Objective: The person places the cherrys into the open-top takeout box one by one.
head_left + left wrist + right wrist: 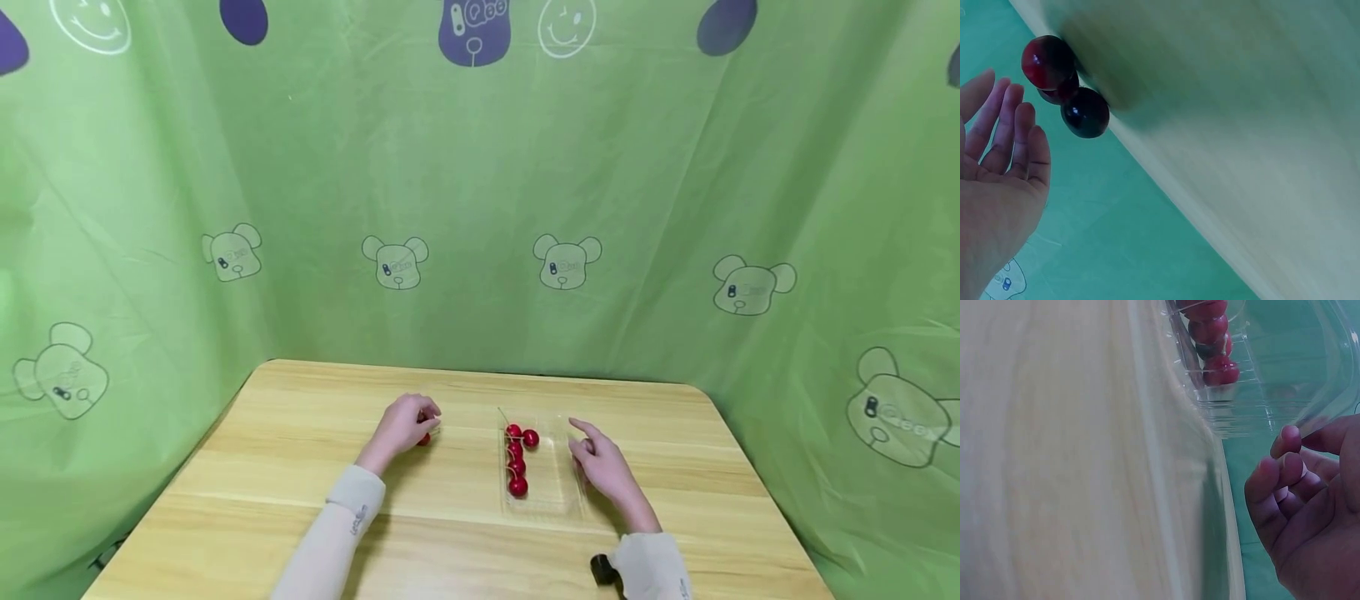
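On the wooden table [285, 433], my left hand [405, 423] hovers over a small cluster of dark red cherries [423, 439]. In the left wrist view the left hand [1004, 175] has its fingers nearly straight and a gap separates them from the loose cherries [1085, 112]. A clear plastic tray [562, 492] holds a row of several cherries [517, 462]. My right hand [600, 467] lies beside the tray's right edge with its index finger stretched out. In the right wrist view the right hand [1297, 500] has loosely curled fingers close to the tray's rim [1260, 406] and holds nothing.
Green printed cloth [480, 208] hangs behind the table and on both sides of it. A small black device [602, 568] sits at my right wrist. The table's rounded far corners lie close to the cloth.
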Demonstrator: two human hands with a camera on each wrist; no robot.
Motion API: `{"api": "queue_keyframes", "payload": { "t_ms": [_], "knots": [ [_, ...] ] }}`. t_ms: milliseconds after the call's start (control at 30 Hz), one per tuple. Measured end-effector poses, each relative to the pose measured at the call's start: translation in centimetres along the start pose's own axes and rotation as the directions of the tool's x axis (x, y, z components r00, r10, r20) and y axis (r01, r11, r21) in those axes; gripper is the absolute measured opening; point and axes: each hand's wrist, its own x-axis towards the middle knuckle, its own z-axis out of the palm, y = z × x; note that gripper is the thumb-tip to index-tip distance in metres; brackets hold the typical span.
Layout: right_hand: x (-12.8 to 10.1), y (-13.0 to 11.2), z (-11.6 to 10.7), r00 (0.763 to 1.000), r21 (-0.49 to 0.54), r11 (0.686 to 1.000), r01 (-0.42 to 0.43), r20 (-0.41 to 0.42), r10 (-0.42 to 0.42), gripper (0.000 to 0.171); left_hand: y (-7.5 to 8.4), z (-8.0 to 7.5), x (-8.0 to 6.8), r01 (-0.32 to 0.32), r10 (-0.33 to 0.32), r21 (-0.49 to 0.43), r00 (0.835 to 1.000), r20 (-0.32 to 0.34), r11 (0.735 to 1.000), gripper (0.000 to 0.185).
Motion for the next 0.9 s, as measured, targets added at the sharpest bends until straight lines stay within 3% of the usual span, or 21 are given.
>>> {"api": "queue_keyframes", "payload": {
  "t_ms": [233, 533, 900],
  "knots": [
    [-0.1, 0.2, 0.0, 1.000, 0.005, 1.000, -0.005, 0.003, 0.005, 0.051, 0.0, 0.2, -0.2, 0.006, -0.008, 0.038, 0.999, 0.053, 0.999, 0.012],
    [-0.1, 0.0, 0.0, 1.000, 0.010, 1.000, -0.025, -0.009, 0.025, 0.051, 0.1, 0.9, -0.3, -0.007, -0.006, 0.154, 0.997, 0.080, 0.988, 0.019],
    [-0.1, -0.1, -0.1, 1.000, 0.013, 1.000, -0.026, -0.014, 0.026, 0.051, 0.4, 1.7, 0.0, -0.033, 0.016, 0.231, 0.997, 0.076, 0.972, 0.009]
  ]
}}
